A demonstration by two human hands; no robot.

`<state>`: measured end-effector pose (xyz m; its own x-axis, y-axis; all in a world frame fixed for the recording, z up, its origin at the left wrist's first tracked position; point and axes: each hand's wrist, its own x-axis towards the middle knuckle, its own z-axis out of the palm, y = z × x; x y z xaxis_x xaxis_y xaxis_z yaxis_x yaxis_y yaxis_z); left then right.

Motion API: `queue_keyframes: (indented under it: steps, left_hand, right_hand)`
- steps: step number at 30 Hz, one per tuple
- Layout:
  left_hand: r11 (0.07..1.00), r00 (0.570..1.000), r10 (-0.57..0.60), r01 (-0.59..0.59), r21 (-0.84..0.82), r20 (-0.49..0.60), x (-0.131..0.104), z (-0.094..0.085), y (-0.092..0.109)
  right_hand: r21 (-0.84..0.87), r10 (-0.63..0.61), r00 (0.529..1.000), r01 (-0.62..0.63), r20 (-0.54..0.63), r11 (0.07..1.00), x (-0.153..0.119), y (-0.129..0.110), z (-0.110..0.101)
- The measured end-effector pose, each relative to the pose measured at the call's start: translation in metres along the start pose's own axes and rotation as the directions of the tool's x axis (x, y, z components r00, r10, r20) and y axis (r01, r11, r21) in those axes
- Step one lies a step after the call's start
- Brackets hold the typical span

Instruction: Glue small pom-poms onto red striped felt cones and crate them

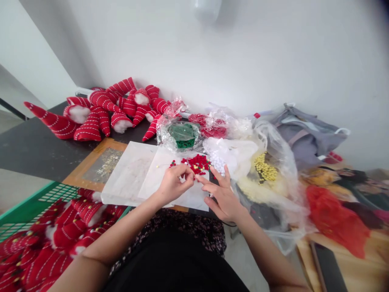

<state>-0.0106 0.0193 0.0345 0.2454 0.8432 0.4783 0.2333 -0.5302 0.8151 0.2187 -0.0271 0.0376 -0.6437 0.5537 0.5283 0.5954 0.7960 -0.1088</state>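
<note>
Thumb and index finger of my left hand (177,182) are pinched together over the white sheet (152,178); what they hold, if anything, is too small to make out. My right hand (221,194) is just to the right, its fingers spread, the index fingertip close to the left fingertips. Behind both hands lies a pile of small red beads or pompoms (199,162) with a few green, white and yellow ones among them. White pieces (217,156) lie beside that pile. A thin strand with a pale tip (158,166) extends left of the pile.
Stuffed red striped cones (100,101) cover the table's back left. A green basket (18,215) of similar ones stands lower left. Behind the sheet is a plastic-wrapped green container (182,134); yellow beads (266,167) sit in clear plastic at right, near a red bag (334,219).
</note>
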Motion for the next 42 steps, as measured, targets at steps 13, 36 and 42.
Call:
queue_keyframes:
  steps: [13, 36, 42]
  left_hand:
    - [0.958, 0.986, -0.093, 0.127, -0.256, 0.140, -0.013, -0.006, 0.016]
    - [0.750, 0.910, -0.338, 0.415, -0.515, 0.241, -0.009, 0.009, 0.009]
    - [0.773, 0.913, -0.352, 0.407, -0.488, 0.205, -0.010, 0.012, 0.005]
  right_hand:
    - [-0.193, 0.027, 1.000, -0.028, -0.010, 0.981, -0.008, 0.004, 0.001]
    - [-0.290, 0.018, 1.000, -0.024, -0.025, 0.957, -0.007, 0.006, 0.002]
    - [-0.289, 0.068, 0.997, -0.075, -0.033, 0.955, -0.014, 0.005, 0.007]
